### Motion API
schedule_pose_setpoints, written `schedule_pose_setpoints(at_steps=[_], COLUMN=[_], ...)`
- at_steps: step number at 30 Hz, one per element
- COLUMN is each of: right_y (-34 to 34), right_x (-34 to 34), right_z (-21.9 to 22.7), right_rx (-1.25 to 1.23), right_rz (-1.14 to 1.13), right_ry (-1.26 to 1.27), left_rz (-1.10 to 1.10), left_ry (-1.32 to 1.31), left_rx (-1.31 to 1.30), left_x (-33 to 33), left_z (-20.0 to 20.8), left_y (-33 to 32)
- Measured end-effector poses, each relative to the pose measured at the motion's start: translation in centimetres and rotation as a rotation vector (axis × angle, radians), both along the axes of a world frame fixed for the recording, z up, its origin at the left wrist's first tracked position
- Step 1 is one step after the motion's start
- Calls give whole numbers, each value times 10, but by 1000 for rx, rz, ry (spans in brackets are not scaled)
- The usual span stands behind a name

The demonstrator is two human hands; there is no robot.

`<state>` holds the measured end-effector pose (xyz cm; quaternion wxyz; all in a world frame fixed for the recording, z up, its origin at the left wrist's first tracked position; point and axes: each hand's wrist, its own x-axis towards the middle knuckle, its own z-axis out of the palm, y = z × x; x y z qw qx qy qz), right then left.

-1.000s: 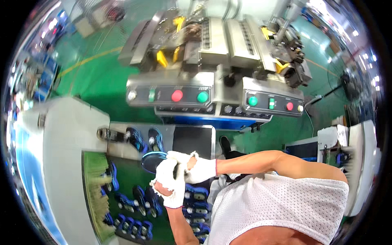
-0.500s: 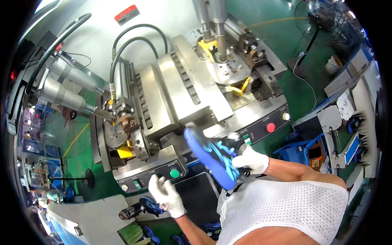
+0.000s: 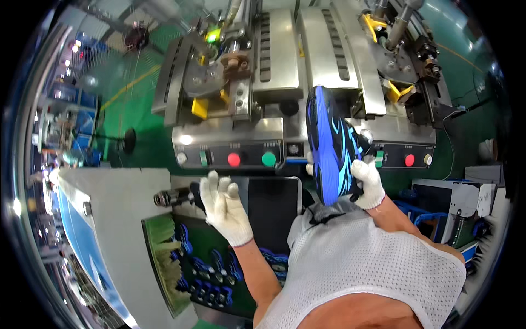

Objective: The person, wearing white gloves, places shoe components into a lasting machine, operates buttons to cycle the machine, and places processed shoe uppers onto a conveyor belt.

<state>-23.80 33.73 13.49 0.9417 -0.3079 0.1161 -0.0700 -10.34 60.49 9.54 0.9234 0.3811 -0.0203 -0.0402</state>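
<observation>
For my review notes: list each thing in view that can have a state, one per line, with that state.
Left hand in white knit glove: open, fingers spread, empty.
Right hand in white knit glove: closed around a shoe.
Black shoe with blue sole and light-blue stripes: held, sole turned left.
Left steel-edged control panel: untouched; power state unclear.
Blue-and-black shoes at lower left: unheld, in rows.

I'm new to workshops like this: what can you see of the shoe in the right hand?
The shoe has a thick violet-blue sole and a black upper with light-blue bands, fabric-like in look. It is tipped on its side, sole to the left, upper to the right, one end pointing toward the metal machine. The white-gloved right hand grips it; the left hand does not touch it.
</observation>
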Motion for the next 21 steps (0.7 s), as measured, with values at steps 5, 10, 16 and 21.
schedule_pose_setpoints(at_steps=[5, 10, 16, 21], right_y=[15, 18, 11, 8], right_x=[-1, -3, -1, 3], right_z=[1, -14, -25, -23], right_rx=[-44, -1, -103, 9], right_rz=[80, 83, 70, -5], right_ry=[78, 152, 193, 223], left_rz=[69, 128, 146, 215], left_ry=[-110, -108, 11, 22], left_rx=[-18, 305, 450, 633], left_x=[-12, -14, -4, 12], left_z=[1, 4, 4, 9], left_y=[22, 13, -2, -10])
